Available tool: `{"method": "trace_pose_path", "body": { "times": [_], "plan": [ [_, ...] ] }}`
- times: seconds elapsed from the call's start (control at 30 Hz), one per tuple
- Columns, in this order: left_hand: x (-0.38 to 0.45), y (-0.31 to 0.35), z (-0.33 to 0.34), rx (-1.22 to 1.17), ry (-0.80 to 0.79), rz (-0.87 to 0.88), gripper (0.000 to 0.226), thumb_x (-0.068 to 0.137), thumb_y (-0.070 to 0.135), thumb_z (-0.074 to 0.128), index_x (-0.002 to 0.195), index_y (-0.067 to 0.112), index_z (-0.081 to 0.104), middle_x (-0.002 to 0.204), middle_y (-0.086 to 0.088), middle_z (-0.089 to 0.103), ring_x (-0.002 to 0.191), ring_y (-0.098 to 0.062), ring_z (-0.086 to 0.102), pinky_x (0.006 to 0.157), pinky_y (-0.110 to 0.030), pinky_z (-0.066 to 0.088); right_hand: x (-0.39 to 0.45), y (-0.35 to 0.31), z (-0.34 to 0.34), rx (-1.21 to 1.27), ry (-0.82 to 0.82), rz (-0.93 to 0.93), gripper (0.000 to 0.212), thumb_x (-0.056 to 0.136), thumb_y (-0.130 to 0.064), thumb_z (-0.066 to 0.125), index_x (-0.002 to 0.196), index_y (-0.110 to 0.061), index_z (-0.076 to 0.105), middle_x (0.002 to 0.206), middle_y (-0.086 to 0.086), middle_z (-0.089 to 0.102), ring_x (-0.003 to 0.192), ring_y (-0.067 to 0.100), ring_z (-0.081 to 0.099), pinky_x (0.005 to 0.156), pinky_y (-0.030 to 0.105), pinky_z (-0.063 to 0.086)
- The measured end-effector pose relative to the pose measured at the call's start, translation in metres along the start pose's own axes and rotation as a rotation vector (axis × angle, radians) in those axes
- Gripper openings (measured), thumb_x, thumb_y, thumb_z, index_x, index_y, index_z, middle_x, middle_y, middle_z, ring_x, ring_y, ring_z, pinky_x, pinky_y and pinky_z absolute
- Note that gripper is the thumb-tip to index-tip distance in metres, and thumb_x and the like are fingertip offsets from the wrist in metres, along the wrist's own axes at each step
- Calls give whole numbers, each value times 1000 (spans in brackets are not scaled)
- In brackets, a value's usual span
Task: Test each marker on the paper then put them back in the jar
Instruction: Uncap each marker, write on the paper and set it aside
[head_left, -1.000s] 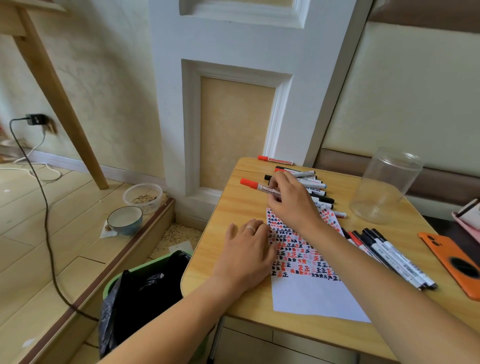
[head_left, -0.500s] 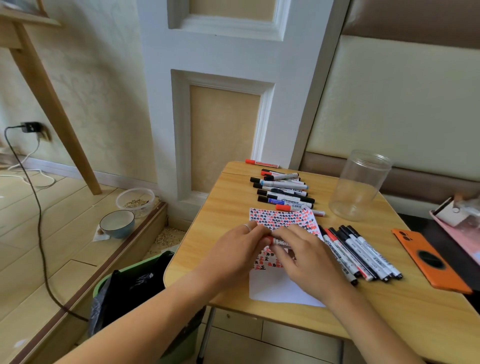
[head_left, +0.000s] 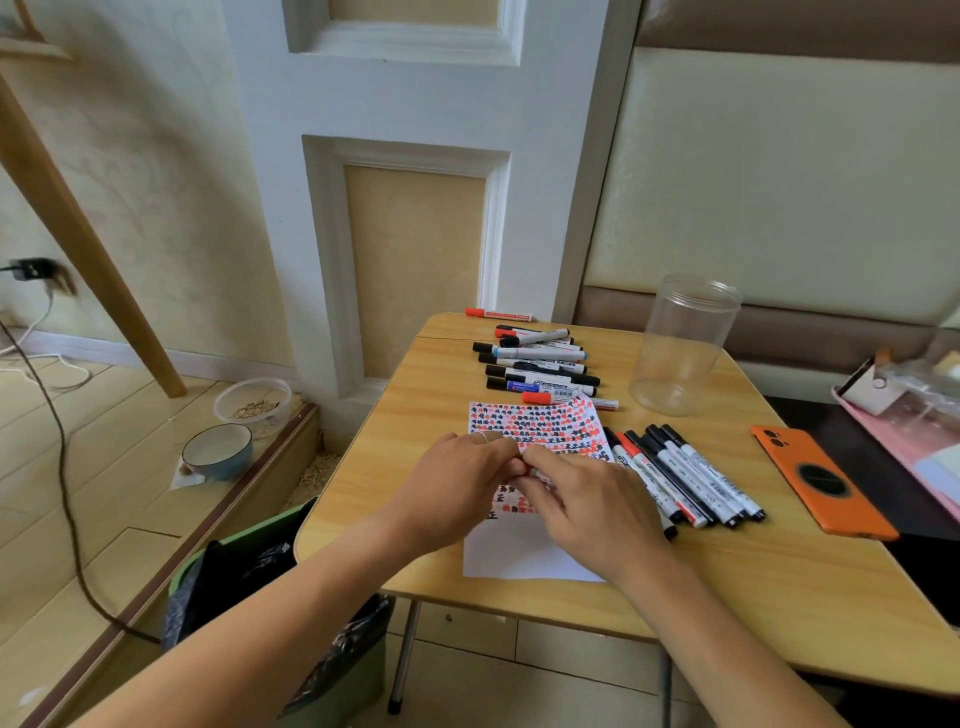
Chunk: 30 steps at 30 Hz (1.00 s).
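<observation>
Wood-grain table (head_left: 415, 374) stood against a white panelled wall, with a sheet of paper (head_left: 524, 558) near its front edge, its upper part covered in red and black marks. Over the paper the left hand (head_left: 457, 480) and right hand (head_left: 587, 504) met, fingers curled together on a red marker (head_left: 527, 470), mostly hidden. A row of markers (head_left: 537, 364) lay beyond the paper, another group (head_left: 685, 475) to its right. The clear jar (head_left: 683, 345) stood upright behind that group.
</observation>
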<state>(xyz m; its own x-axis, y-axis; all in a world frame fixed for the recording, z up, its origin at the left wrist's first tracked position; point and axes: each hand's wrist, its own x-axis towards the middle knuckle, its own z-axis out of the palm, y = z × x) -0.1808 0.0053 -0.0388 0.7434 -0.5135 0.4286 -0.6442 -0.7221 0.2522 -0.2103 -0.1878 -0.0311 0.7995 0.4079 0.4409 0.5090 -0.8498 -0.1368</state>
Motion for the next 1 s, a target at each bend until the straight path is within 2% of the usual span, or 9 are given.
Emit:
{"method": "trace_pose_path", "body": {
  "times": [0.13,0.27,0.4,0.53,0.63,0.7,0.87,1.0],
  "plan": [
    [4,2,-2,24,26,14,49,104,48,19,92,19,58,82,6,56,72,-17,50,67,-36,36,-1,3,-8,13,-30,73,39,100,-65,31,113,-38,56,56,-10,43,50,11,42,47,28,28],
    [7,1,-2,2,21,29,50,103,48,20,96,19,60,85,7,57,74,-14,51,67,-35,37,-1,6,-9,-2,-47,95,55,94,-73,20,112,-35,56,62,-10,48,56,18,52,50,33,37],
    [9,-15,-1,-82,28,-11,35,106,42,41,105,18,67,95,5,63,82,-12,55,69,-30,44,-6,15,1,19,-98,176,36,102,-62,40,100,-28,50,74,-11,50,66,18,53,50,30,31],
    [8,-38,5,-151,103,-197,18,100,35,62,114,25,67,109,11,61,93,-5,58,77,-18,46,-15,18,11,-86,-127,196,35,106,-56,35,115,-25,50,87,-11,55,69,13,51,55,28,32],
    [17,-41,13,-146,94,-277,18,97,39,66,112,31,67,114,16,56,96,-5,57,83,-24,50,-16,18,14,-94,-113,198,36,106,-53,34,120,-24,50,86,-11,55,67,12,50,58,29,38],
    [24,-37,18,-127,74,-299,20,96,41,66,113,30,68,113,17,53,95,-5,53,84,-26,47,-17,19,14,-95,-110,204,33,107,-51,35,119,-25,50,86,-10,55,67,13,50,58,30,39],
    [30,-36,30,-80,4,-270,23,95,44,65,112,28,67,115,9,61,99,-10,56,95,-39,47,-16,18,12,-90,-115,215,28,106,-47,38,118,-25,50,82,-12,50,66,14,49,57,31,36],
    [27,-38,27,-106,-69,-268,31,97,45,63,123,30,63,123,9,59,105,-9,54,101,-40,46,-15,18,9,-97,-164,236,32,105,-51,40,123,-26,49,85,-12,50,70,14,49,59,32,36]
  ]
}}
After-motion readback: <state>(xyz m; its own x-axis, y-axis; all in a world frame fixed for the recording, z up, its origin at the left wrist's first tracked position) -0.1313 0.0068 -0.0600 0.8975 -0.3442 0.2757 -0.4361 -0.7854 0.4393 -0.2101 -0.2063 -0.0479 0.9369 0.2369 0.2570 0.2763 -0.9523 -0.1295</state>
